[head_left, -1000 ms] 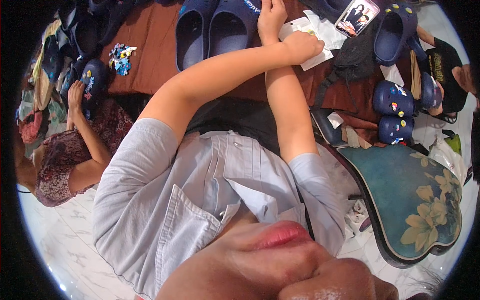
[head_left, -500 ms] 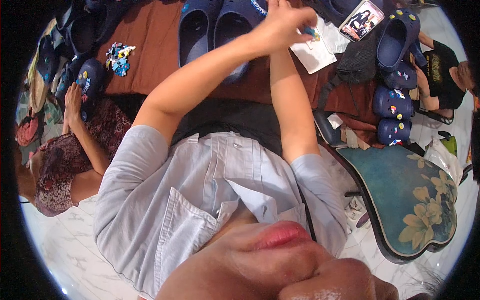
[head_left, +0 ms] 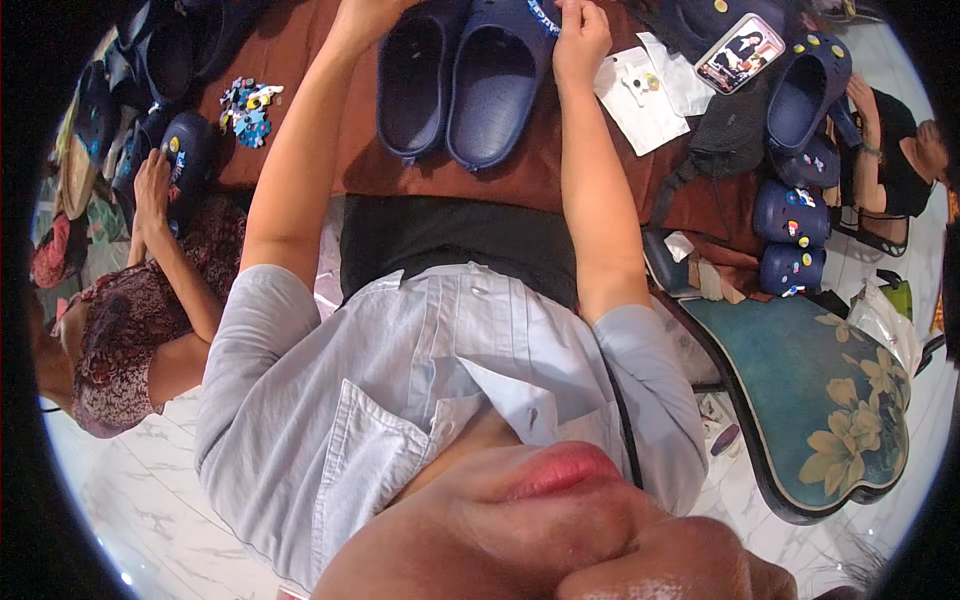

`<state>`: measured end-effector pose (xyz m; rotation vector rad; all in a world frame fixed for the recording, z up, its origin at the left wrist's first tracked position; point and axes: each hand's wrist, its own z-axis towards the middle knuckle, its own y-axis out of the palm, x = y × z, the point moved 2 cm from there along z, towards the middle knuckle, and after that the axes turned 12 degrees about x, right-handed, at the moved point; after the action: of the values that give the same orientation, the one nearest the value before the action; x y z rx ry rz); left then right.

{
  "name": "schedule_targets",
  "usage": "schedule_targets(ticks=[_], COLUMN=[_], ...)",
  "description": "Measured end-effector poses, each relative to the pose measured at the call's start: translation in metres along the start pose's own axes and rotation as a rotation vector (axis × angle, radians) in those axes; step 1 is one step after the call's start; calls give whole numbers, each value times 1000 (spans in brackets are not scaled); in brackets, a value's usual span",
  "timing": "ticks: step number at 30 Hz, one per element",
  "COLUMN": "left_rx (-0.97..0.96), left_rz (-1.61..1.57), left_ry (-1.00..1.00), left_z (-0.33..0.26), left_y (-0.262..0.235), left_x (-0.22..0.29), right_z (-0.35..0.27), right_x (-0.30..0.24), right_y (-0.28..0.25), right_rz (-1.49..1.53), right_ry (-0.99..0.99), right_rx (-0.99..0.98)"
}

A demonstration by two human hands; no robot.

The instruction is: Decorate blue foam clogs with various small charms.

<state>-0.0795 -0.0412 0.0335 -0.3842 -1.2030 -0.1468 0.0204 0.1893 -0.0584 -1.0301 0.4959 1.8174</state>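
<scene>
Two navy clogs lie side by side in front of me, the left clog (head_left: 412,100) and the right clog (head_left: 492,100), open heels toward me. A strip of white letter charms (head_left: 543,16) sits on the right clog's upper side. My right hand (head_left: 583,45) is closed at that side, fingers curled against the clog beside the strip. At the top edge, my left hand (head_left: 372,12) is by the left clog's front; its fingers are mostly cut off. Small charms (head_left: 640,84) lie on a white paper sheet (head_left: 645,125) to the right.
A pile of colourful charms (head_left: 250,110) is on the brown cloth (head_left: 310,130) at left. A phone (head_left: 740,52), black pouch (head_left: 728,130) and decorated clogs (head_left: 790,212) sit at right. People work on both sides. A floral chair back (head_left: 810,400) stands lower right.
My left hand has swung from the paper at right, where something small and blue was at its fingers, to the left clog. My right hand has shifted slightly right. Both clogs show more fully.
</scene>
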Motion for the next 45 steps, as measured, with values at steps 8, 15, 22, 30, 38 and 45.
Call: schedule_targets(ticks=[8,15,22,30,38,45], left_rx=[78,179,31,-382,-570,-494], left_rz=[192,235,224,468,639,944], left_ry=[-52,-131,142,564,609,827], left_z=[-2,-1,7,11,-6,-13], left_y=[-1,-9,4,11,3,6], left_x=[-7,9,-9,31,46,19], right_z=[0,-2,-2,-1,-1,-1], right_x=[-2,-9,-13,-24,-27,-24], right_y=[-2,-3,-2,-2,-4,-4], right_rz=[-28,-4,50,30,52,45], right_ry=[-16,-27,-15,-7,-6,19], right_rx=[5,9,0,-37,-18,-29])
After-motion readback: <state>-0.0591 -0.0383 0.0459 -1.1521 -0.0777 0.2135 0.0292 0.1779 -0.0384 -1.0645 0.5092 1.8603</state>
